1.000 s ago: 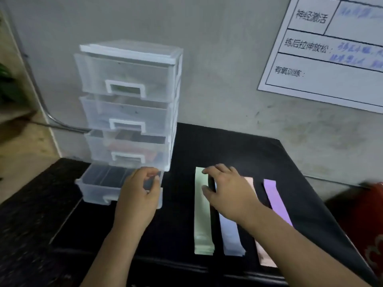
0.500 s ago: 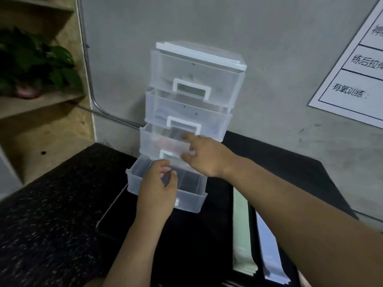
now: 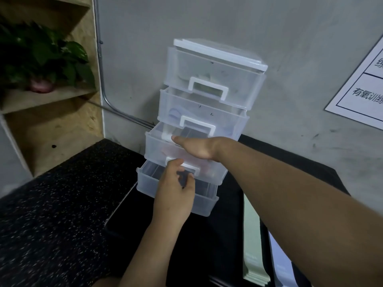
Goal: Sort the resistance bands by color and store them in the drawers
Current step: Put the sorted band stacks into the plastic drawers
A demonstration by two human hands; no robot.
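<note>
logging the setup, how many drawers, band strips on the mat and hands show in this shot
drawers: 4
pale green band strip: 1
pale blue band strip: 1
hands: 2, left hand and right hand
total: 8
The right forearm may hide further strips.

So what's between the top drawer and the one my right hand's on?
Just the second drawer, below the top drawer and above the third drawer your right hand touches; head view.
</note>
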